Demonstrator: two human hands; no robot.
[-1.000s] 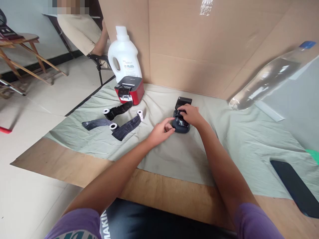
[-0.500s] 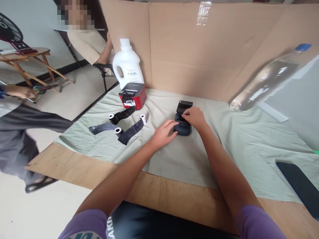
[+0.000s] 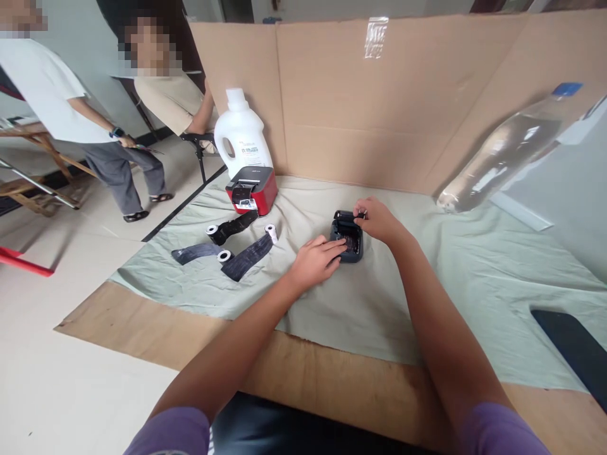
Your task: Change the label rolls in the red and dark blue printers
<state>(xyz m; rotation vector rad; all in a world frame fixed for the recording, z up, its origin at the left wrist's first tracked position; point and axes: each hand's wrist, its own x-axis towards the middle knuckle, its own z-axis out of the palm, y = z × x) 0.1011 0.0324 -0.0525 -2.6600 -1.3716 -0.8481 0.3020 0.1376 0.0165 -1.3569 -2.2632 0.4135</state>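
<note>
A small black device that looks like a portable label printer (image 3: 351, 255) rests on the green cloth, its hinged lid (image 3: 344, 215) raised at the far side. Its hollow inside faces up, with detail too dark to make out. My left hand (image 3: 317, 260) lies across the near left part of the device, fingers stretched out and fingertips over the opening. At the lid's right end, my right hand (image 3: 374, 218) pinches the edge between thumb and fingers. Left of my hands lie several paper rolls with dark strips unrolled, one of them a black-printed roll (image 3: 213, 232).
A red and black printer (image 3: 265, 191) with a strip hanging out stands before a white detergent jug (image 3: 244, 142). Cardboard (image 3: 360, 107) walls the back. A clear bottle (image 3: 512, 145) leans at right, and a dark phone (image 3: 569, 347) lies near the front. Two people are at left.
My right hand has moved from the device's inside to its lid, which is tilted lower. My left fingers have shifted over the opening. A person at left has moved, and the view has shifted slightly.
</note>
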